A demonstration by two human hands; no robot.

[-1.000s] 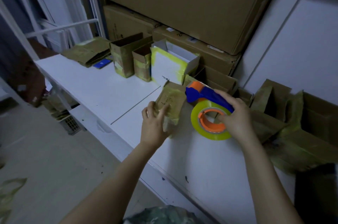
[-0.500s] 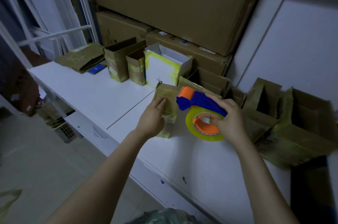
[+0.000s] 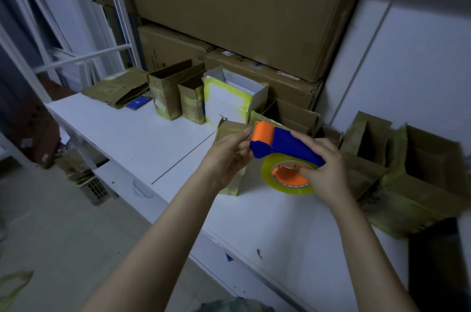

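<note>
— Three open containers stand in a row at the back of the white table (image 3: pixel 122 130): a tall brown cardboard box (image 3: pixel 167 97), a shorter brown cardboard box (image 3: pixel 191 105) and a white cardboard box edged in yellowish tape (image 3: pixel 224 102). What is in them?
— Their contents don't show from here; the white one shows only white inner walls. More open brown cartons (image 3: pixel 433 158) crowd the right end, dark inside.
— And the hands?
— The right hand (image 3: pixel 328 171) is wrapped round the blue plastic tape dispenser (image 3: pixel 288 144), one finger hooked into the orange core of its roll of clear yellowish tape (image 3: pixel 270 171). The left hand (image 3: pixel 224 158) has its fingers curled at the dispenser's orange roller (image 3: pixel 262 132), in front of a small brown cardboard box (image 3: pixel 232 185) that stands on the table. Whether it pinches tape or the box, I cannot tell.
— Room to move?
— A broad stretch of tabletop runs left from the hands toward the stack of flattened cardboard (image 3: pixel 117 87). Another stretch lies between the hands and the table's front edge.
</note>
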